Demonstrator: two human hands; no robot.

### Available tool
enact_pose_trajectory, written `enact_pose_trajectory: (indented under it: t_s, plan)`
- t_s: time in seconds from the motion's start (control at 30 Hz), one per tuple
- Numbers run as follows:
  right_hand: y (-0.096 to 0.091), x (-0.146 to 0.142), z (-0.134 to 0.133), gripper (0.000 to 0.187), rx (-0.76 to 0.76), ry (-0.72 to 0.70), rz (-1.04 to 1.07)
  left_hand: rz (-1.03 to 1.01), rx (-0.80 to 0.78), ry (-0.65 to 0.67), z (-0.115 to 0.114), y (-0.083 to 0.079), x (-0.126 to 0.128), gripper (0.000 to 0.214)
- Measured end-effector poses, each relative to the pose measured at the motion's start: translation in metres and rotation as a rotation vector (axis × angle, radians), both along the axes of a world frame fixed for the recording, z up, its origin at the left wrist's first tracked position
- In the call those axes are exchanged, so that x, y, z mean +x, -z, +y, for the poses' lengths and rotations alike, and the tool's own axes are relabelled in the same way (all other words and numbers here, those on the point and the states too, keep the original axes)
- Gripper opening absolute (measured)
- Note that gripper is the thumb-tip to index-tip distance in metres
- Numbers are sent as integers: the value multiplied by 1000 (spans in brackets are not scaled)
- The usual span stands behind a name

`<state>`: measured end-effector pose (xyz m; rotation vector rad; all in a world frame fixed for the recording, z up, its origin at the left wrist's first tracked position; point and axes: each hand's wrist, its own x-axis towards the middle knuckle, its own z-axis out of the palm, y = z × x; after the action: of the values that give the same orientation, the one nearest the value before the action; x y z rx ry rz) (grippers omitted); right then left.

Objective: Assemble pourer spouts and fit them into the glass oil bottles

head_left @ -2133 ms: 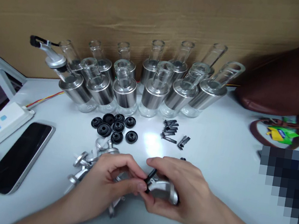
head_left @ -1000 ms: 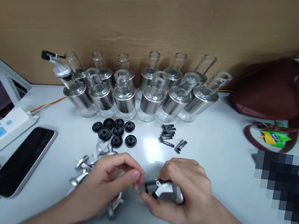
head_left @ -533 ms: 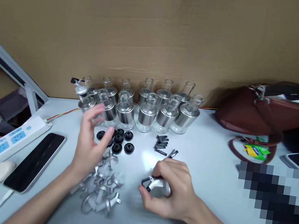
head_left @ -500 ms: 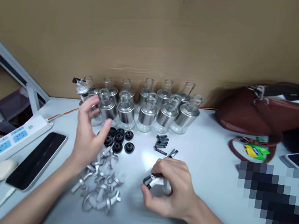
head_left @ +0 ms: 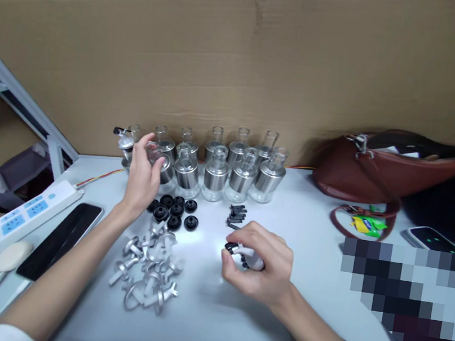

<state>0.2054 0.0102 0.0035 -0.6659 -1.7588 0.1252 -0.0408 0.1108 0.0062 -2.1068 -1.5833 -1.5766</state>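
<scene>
My left hand (head_left: 143,178) is at the left end of the front row, its thumb and fingers curled about the neck of a glass bottle (head_left: 165,172) with a metal band. Contact is partly hidden by the hand. Close beside it stands a bottle topped by a grey pour spout (head_left: 126,141) with a black flap. My right hand (head_left: 262,264) is closed around another light grey pour spout (head_left: 254,260), its small black flap between thumb and forefinger. Loose grey spouts (head_left: 153,265) lie piled between my forearms. Black round stoppers (head_left: 177,208) and small black flaps (head_left: 237,214) lie behind them.
Several more banded glass bottles (head_left: 215,177) stand in two rows against the cardboard (head_left: 234,69). At left are a power strip (head_left: 10,223), a phone (head_left: 61,239) and a white charger disc (head_left: 13,256). A brown bag (head_left: 364,174) sits at right.
My left hand has gone from spread fingers to curled around the bottle neck. My right hand still holds the spout, now turned slightly. The view has shifted a little.
</scene>
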Motion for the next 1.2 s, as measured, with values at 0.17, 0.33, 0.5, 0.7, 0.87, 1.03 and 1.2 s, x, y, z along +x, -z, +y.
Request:
enact_pose_trajectory:
  t_s: [0.17, 0.33, 0.5, 0.7, 0.87, 1.03, 1.2]
  plan:
    - [-4, 3, 1, 5, -77, 39, 76, -117, 352, 101, -26, -31, 11, 50]
    - [-4, 3, 3, 3, -181, 80, 189, -183, 413, 408, -63, -57, 41, 37]
    - [-5, 5, 6, 6, -300, 90, 258, -268, 23, 742, -87, -46, 69, 32]
    - [9, 10, 13, 4, -369, 62, 318, -327, -342, 900, -83, -20, 84, 25]
    - [24, 8, 12, 39, -369, 32, 399, -412, -466, 910, -83, -12, 87, 36]
    - [18, 3, 7, 42, -256, -88, 385, -434, -472, 871, -84, -7, 88, 56]
    - [12, 10, 6, 32, -160, -51, 298, -384, -497, 1009, -81, -3, 87, 64]
